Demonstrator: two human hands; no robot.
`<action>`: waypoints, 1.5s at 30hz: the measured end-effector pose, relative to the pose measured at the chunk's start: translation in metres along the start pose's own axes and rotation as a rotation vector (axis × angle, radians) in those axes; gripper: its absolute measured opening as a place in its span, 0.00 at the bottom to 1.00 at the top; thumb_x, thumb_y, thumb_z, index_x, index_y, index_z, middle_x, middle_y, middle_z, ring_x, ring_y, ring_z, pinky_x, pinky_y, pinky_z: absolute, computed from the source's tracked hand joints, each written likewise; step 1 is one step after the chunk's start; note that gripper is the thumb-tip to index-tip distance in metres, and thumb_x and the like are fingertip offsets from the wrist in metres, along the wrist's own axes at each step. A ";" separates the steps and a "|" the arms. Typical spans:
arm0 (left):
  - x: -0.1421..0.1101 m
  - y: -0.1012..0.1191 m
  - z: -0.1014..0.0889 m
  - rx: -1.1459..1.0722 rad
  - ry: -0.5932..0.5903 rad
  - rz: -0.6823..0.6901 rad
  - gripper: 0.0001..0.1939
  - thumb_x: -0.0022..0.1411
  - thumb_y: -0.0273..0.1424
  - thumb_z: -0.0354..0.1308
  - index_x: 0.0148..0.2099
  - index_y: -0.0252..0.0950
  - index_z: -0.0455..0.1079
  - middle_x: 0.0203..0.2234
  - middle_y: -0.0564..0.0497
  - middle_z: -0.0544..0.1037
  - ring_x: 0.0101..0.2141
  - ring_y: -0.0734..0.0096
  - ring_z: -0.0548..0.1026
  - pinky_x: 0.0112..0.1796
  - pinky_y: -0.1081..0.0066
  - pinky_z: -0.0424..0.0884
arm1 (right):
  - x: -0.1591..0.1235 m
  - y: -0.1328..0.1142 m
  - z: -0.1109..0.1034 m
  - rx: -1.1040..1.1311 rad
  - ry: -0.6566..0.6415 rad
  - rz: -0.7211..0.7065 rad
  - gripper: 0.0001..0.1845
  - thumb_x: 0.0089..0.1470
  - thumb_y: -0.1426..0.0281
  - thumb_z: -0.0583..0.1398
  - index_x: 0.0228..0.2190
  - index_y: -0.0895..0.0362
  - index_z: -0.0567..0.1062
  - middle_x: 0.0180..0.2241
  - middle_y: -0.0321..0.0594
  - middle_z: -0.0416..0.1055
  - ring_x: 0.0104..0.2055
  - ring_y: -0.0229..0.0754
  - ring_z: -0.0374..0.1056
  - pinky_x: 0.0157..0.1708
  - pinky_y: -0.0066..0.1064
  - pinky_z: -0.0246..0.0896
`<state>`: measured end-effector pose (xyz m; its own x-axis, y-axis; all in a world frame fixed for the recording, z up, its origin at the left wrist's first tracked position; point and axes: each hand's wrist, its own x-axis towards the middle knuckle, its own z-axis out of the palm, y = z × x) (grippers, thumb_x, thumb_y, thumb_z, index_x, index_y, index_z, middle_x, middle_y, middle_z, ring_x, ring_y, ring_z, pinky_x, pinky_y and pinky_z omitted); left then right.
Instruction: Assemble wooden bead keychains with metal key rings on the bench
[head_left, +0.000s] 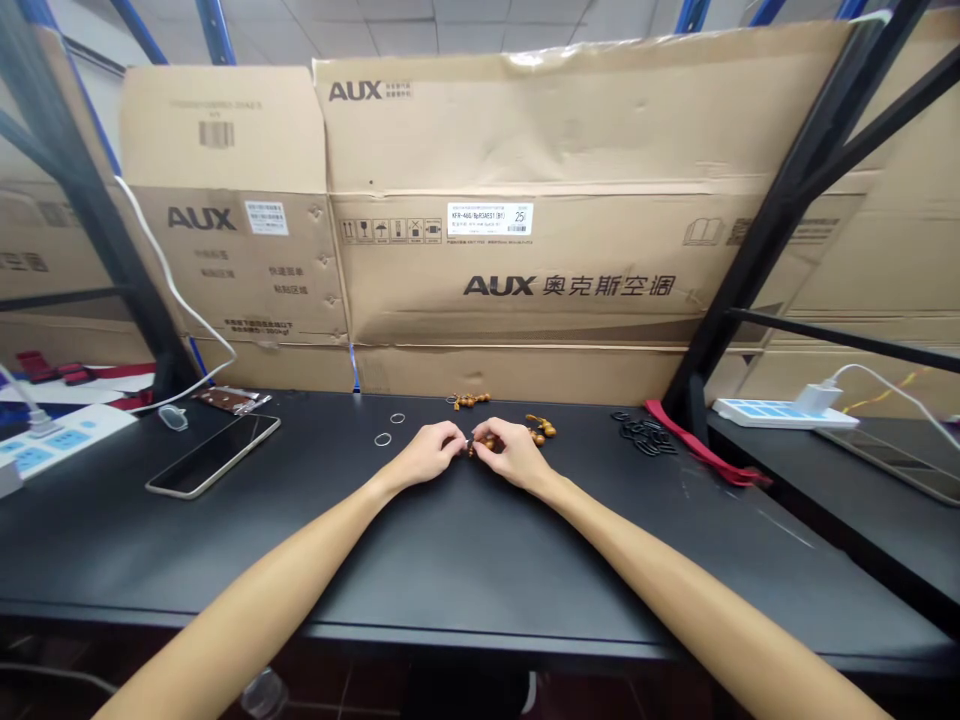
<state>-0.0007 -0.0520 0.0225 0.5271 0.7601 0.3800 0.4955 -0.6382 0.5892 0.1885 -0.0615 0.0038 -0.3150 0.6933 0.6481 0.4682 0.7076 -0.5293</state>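
Observation:
My left hand (429, 453) and my right hand (515, 456) meet over the middle of the black table, thumbs and index fingers pinched. A brown beaded charm (488, 441) sits in my right fingers, partly covered by them. My left fingertips close at its left end, on something too small and hidden to make out. Two split rings (382, 439) lie left of my left hand. Behind my hands lies another beaded charm (472, 400) with a ring at its left end. More brown beaded charms (545, 431) lie just beyond my right hand.
A phone (214, 456) and a small plastic packet (234, 400) lie at left. Toward the right are a pile of black loops (645, 434) and a red strap (701, 450). Cardboard (570, 150) stands behind, between black shelf posts (780, 210). White power strips (784, 412) flank the table.

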 end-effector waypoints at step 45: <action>-0.001 0.003 0.002 0.036 0.019 0.020 0.12 0.63 0.32 0.48 0.32 0.34 0.71 0.30 0.50 0.76 0.32 0.69 0.73 0.36 0.72 0.66 | 0.002 -0.008 0.000 -0.006 -0.002 0.044 0.08 0.49 0.73 0.58 0.32 0.57 0.76 0.30 0.39 0.74 0.30 0.38 0.67 0.31 0.28 0.61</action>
<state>0.0017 -0.0548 0.0229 0.5241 0.7493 0.4049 0.5095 -0.6568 0.5559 0.1839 -0.0653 0.0094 -0.2959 0.7240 0.6231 0.4861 0.6757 -0.5542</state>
